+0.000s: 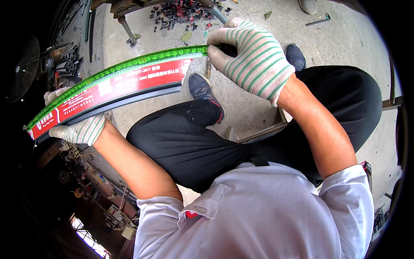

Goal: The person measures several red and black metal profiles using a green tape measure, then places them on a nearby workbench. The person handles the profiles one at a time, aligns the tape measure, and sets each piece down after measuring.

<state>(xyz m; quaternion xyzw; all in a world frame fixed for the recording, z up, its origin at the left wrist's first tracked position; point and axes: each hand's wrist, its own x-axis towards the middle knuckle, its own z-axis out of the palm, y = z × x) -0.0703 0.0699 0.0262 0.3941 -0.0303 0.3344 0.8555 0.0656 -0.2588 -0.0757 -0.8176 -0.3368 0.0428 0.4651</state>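
Note:
My gloved left hand (84, 131) grips a long profile strip (142, 81) near its left end, thumb on the near side and fingertips over the far side. The strip has red printed film on its face and a dark grey edge. Along its far edge lies the green blade of a tape measure (129, 63), stretched from the strip's left end past its right end. My right hand (256, 62), in a white glove with green stripes, is closed around the tape measure's dark body, which is mostly hidden by the glove.
Small black and red offcuts (185, 15) lie heaped on the concrete floor beyond. A metal stand's leg (128, 30) rises at the upper left, near stacked profile pieces (69, 62). My shoe (202, 90) and bent knees are below the hands. Machinery (114, 216) stands at lower left.

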